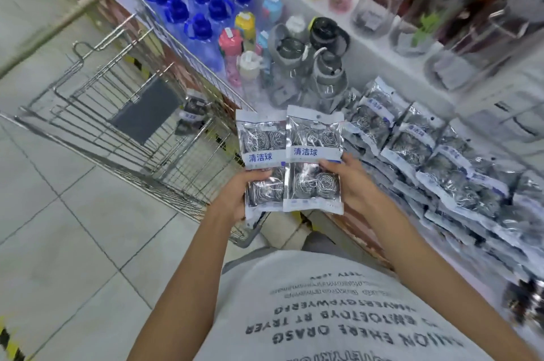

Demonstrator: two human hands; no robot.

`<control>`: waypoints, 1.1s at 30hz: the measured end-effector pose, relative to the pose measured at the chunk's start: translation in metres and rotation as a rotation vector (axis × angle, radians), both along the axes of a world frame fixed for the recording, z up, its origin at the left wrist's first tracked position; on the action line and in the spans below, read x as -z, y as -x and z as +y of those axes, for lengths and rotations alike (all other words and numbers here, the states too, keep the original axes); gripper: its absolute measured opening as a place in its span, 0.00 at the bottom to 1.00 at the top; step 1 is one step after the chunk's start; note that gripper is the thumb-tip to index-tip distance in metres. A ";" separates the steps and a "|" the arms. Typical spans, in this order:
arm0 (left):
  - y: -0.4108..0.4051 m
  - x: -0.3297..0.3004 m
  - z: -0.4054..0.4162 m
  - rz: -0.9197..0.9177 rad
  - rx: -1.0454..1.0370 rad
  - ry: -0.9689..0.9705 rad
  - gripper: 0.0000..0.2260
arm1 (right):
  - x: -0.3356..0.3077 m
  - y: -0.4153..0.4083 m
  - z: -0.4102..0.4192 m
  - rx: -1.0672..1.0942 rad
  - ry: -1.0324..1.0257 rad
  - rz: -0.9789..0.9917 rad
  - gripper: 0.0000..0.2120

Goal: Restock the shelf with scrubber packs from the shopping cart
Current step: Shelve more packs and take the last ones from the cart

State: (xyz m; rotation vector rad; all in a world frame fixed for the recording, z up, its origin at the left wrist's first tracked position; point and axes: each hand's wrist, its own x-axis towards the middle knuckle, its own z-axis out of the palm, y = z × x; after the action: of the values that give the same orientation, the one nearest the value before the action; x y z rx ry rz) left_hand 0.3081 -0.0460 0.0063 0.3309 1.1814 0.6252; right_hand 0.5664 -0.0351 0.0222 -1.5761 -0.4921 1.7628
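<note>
Head view, transfer step of the restock. Two scrubber packs are held side by side in front of the torso, between the shopping cart [141, 125] on the left and the shelf [382, 66] on the right. The left hand [235, 198] grips the left pack [262, 160] at its lower half, thumb curled over the front face; the right hand [353, 184] grips the right pack [313, 160] in the same way, its thumb lying just under the blue printed band. The right pack's inner edge overlaps the left pack slightly. One further pack [191, 119] is visible in the cart, against its far wire wall — so, by judgement, the task is well advanced but not complete. On the lower shelf lies a stocked row of packs [426, 160], overlapping like shingles, with water bottles [200, 7] standing behind and to the left. The next move probably calls for carrying both packs rightward and laying them onto the row in its own orientation, label up — then letting go and returning to the cart.
</note>
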 end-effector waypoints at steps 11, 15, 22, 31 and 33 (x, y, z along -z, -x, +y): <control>-0.175 -0.033 -0.010 0.151 0.261 -0.177 0.18 | -0.025 -0.160 -0.104 0.485 -0.006 0.063 0.25; -0.223 -0.030 -0.010 0.193 0.319 -0.176 0.19 | -0.017 -0.212 -0.125 0.534 0.024 0.060 0.22; -0.265 -0.033 0.023 0.275 0.382 -0.226 0.17 | -0.013 -0.259 -0.109 0.541 0.052 -0.009 0.20; -0.295 -0.021 0.124 0.359 0.459 -0.320 0.14 | -0.008 -0.263 -0.024 0.552 0.104 -0.088 0.16; -0.301 -0.015 0.146 0.391 0.496 -0.319 0.14 | -0.004 -0.260 -0.005 0.565 0.146 -0.150 0.14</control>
State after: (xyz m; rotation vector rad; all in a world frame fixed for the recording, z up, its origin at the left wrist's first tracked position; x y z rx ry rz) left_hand 0.6091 0.0996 0.0212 1.0190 1.3024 0.3142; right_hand 0.8268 -0.0397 0.0263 -1.7428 0.0256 1.2770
